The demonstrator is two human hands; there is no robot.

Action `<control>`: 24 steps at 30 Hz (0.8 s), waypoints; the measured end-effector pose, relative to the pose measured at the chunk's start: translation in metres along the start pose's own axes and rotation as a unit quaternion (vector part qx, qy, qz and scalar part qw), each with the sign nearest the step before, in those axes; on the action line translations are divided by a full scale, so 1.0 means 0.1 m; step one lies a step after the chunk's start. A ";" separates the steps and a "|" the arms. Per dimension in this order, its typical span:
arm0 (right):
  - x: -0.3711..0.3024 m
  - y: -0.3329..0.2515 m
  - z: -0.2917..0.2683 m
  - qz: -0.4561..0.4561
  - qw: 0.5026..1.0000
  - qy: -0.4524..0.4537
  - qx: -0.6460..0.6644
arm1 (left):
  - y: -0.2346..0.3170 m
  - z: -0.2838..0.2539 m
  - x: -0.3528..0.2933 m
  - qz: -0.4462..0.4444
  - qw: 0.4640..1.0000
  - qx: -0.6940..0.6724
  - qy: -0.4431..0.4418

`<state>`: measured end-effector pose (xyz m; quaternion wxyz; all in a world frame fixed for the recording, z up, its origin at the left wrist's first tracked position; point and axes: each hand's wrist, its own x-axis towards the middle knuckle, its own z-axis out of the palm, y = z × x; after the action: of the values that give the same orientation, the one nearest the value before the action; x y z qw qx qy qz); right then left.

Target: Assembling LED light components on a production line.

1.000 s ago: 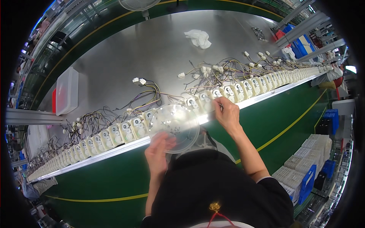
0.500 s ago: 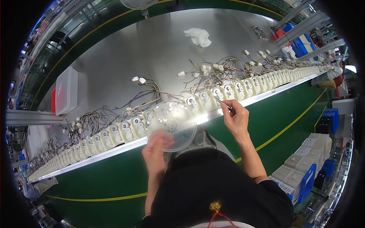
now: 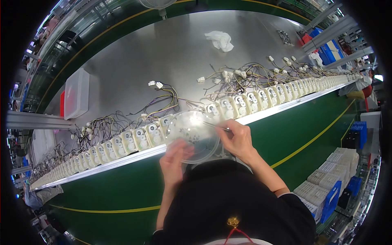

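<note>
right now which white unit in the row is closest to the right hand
The white unit just above the clear round dish, nearest the tweezers in the right hand; the others lie farther along the row.

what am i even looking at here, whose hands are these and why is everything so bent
A camera worn on a person's head looks down at their own two bare hands; its fisheye lens bends straight edges. The left hand holds a clear round dish with small parts in it. The right hand holds thin tweezers over the dish. Beyond them, a long row of small cream-coloured units with wires lines the edge of a metal table. A white cloth and a clear plastic box lie farther back.
</note>
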<state>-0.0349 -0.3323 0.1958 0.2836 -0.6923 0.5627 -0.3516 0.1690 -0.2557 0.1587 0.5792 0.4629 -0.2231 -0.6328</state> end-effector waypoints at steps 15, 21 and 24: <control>0.06 -0.04 0.09 -0.037 0.998 -0.015 -0.038 | -0.01 0.02 -0.03 -0.007 0.998 0.037 -0.043; 0.05 -0.04 0.09 -0.039 0.998 0.002 -0.041 | -0.03 0.03 -0.02 -0.009 0.999 0.023 -0.045; 0.06 -0.05 0.06 -0.019 0.999 -0.013 -0.029 | -0.03 0.01 -0.03 -0.010 0.999 0.014 -0.034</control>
<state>-0.0265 -0.3367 0.1976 0.2641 -0.7152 0.5555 -0.3320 0.1666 -0.2527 0.1580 0.5586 0.4512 -0.2469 -0.6507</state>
